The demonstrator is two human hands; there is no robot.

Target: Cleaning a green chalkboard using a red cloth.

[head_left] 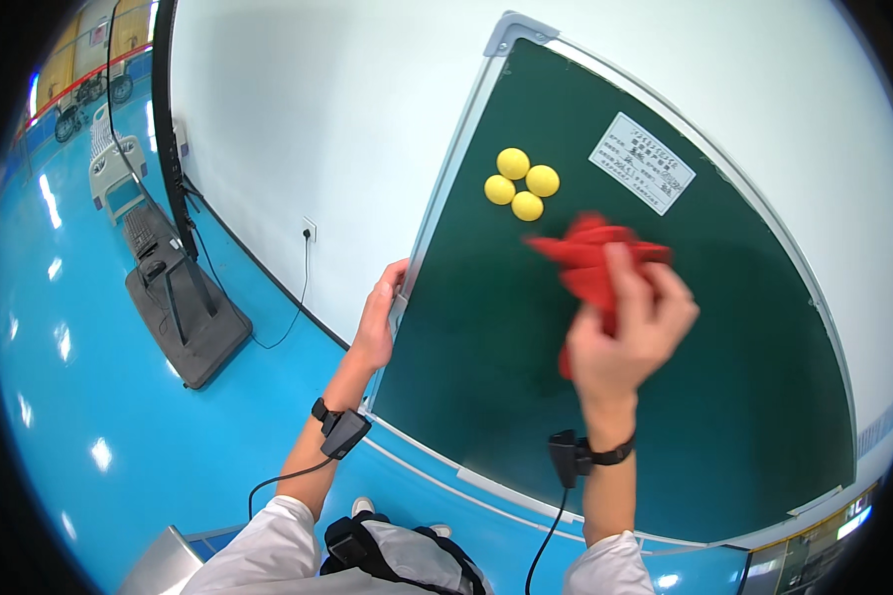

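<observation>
Head view: the right hand (627, 332) grasps a cloth (587, 260) (blurred), perhaps bunched for grip, over the board (749, 397) near the discs (543, 180); the left hand (375, 322) touches the board's edge, probably steadying it, grip unclear.

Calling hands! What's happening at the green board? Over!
Right hand gripping red cloth at green board. Left hand at board's left edge. Four yellow discs near cloth, up and left.

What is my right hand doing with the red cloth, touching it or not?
Touching: the head view shows your right hand gripping the red cloth, bunching its folds.
</observation>
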